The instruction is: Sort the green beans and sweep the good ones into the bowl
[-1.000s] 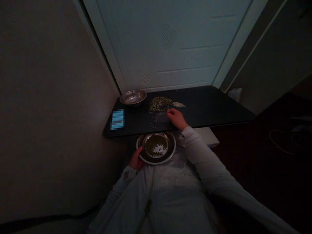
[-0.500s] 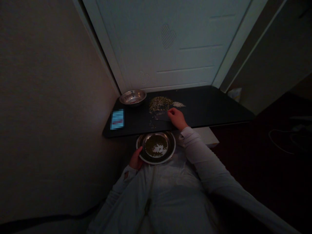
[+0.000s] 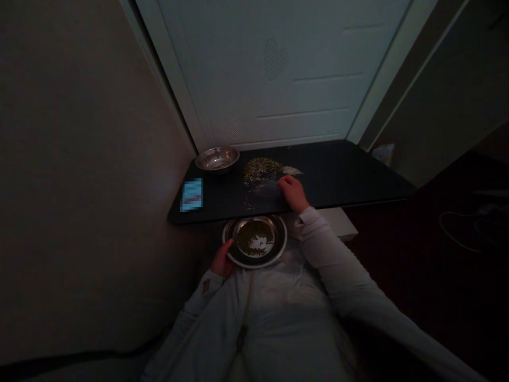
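Note:
My left hand (image 3: pixel 222 259) is closed on the left rim of a metal bowl (image 3: pixel 281 249), which sits at my lap under the table's front edge. Small green grains (image 3: pixel 249 233) cover much of the bowl's bottom. Over the table, my right hand (image 3: pixel 293 192) is closed, its fingertips pinching a thin see-through flat piece (image 3: pixel 268 190) whose exact kind is too faint to tell. Just beyond that piece lies a heap of mixed green and pale grains (image 3: pixel 260 168). A small pale pile (image 3: pixel 291 171) touches its right side, and a few loose grains are scattered in front.
A second metal bowl (image 3: pixel 217 159) stands at the back left of the dark table (image 3: pixel 350 175). In front of it lies a blurred blue object (image 3: pixel 191 195). A white box (image 3: pixel 341 224) is below the table's front edge. A white door (image 3: pixel 318 95) rises behind.
My right hand has shifted slightly to the right with the see-through piece, which now shows at a different angle. My left hand and its bowl stay nearly in place.

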Demonstrator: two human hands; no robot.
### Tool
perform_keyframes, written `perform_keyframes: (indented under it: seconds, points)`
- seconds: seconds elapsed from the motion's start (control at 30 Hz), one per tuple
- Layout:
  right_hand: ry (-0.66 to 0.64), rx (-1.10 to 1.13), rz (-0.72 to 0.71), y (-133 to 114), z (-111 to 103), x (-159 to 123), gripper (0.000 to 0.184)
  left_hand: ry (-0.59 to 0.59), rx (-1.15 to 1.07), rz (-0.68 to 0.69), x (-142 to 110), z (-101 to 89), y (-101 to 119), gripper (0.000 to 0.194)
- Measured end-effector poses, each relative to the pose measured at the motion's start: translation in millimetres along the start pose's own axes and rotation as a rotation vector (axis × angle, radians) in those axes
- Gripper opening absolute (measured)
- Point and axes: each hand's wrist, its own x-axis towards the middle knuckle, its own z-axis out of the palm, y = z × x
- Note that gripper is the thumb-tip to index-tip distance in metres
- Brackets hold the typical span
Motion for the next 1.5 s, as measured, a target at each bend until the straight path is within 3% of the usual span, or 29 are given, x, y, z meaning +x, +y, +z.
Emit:
perform_keyframes:
  seconds: [0.3,0.53,0.67,0.87,1.23,1.5]
  points:
    - [-0.086,-0.139,-0.022,-6.6,-0.2,-4.0,0.014,-0.018,0.008,0.020,-0.4,1.0,-0.5,0.019]
    - [-0.306,-0.086,-0.057,-10.5,-1.4,-5.2,0.012,0.039,0.015,0.034,2.3,-2.4,-0.6,0.015]
    - [-0.260,-0.028,-0.041,-9.6,-0.8,-4.5,0.011,0.067,0.018,0.035,4.3,-3.8,-0.9,0.014]
    - [-0.138,-0.063,-0.038,-7.6,0.7,-4.3,0.013,0.011,0.023,0.026,1.4,-2.2,-1.4,0.016]
    - [-0.256,-0.060,-0.049,-5.1,0.6,-3.8,0.012,0.014,0.015,0.012,0.4,-1.8,-0.6,0.016]
    - [-0.238,-0.038,-0.057,-8.1,-0.6,-5.6,0.013,0.021,0.024,0.007,0.1,-0.2,-0.2,0.018]
